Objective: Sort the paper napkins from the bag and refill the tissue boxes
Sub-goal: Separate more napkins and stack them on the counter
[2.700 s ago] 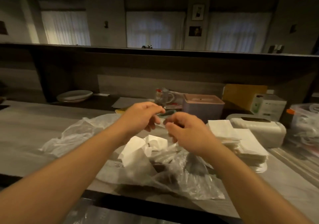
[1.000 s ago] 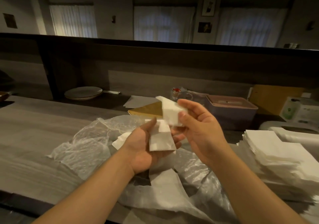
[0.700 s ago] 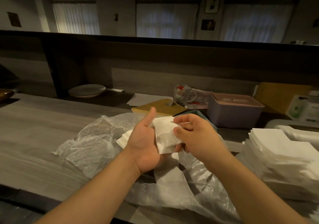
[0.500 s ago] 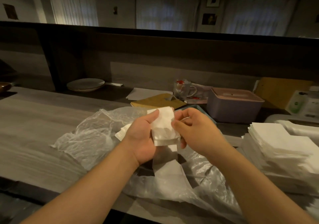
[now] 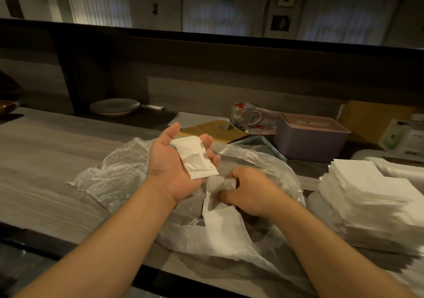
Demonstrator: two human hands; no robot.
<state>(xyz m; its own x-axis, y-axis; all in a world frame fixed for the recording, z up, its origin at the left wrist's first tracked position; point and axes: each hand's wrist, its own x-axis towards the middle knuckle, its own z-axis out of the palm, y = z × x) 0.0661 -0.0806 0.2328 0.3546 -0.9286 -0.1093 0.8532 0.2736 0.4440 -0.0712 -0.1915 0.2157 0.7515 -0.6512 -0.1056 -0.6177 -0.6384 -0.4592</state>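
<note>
Wood counter [image 5: 46,160], dim light. Clear plastic bag [image 5: 119,178] sprawled across it, thin, crinkly, slippery; likely drags along if napkin pulled fast.

Sorted napkin stack [image 5: 367,194] at right, tall, edges ragged; soft, could topple if nudged.

Lidded tissue box [image 5: 309,139] behind bag, well apart from hands.

Left hand [image 5: 174,162] palm up, fingers relaxed, thumb wide, cradling folded napkin [image 5: 195,157] flat. Featherweight, limp, tears easily; best pinched at folded edge.

Right hand [image 5: 250,192] down in bag mouth, fingers curled round crumpled napkin [image 5: 218,183].

Dim warm light, wide-angle bending at edges, right hand [image 5: 250,189] motion-blurred.
</note>
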